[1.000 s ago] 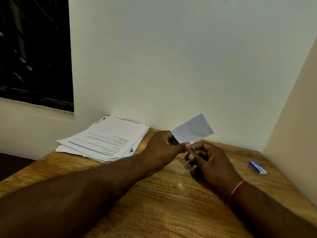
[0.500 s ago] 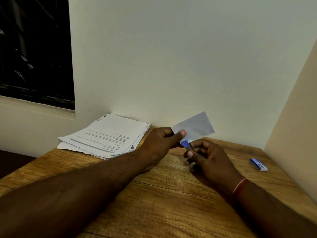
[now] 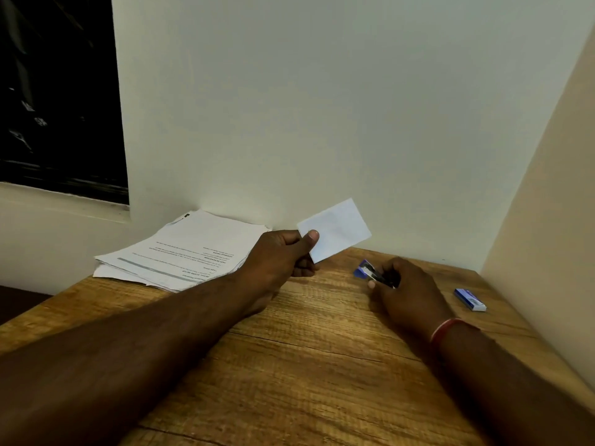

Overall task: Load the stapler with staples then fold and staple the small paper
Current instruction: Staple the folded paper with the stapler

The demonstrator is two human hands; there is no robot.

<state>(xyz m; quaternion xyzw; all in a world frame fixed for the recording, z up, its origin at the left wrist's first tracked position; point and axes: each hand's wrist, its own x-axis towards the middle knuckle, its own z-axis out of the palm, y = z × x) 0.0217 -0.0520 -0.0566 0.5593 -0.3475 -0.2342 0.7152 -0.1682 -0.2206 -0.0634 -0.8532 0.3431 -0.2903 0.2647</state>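
Observation:
My left hand [image 3: 283, 255] pinches the small folded white paper [image 3: 338, 230] by its lower left corner, thumb on top, holding it tilted above the back of the wooden table [image 3: 322, 365]. To its right my right hand [image 3: 405, 291] grips a small blue and silver stapler [image 3: 367, 271] low over the table, its blue nose sticking out to the left past my fingers. Stapler and paper are apart. A small blue and white staple box [image 3: 470, 299] lies on the table to the right of my right hand.
A loose stack of printed sheets [image 3: 183, 252] lies at the table's back left against the white wall. A beige side wall [image 3: 547, 220] closes the right edge. A dark window [image 3: 58, 91] is at upper left.
My hands have come apart: the right hand moved right and down with the stapler, away from the paper, which my left hand keeps holding up.

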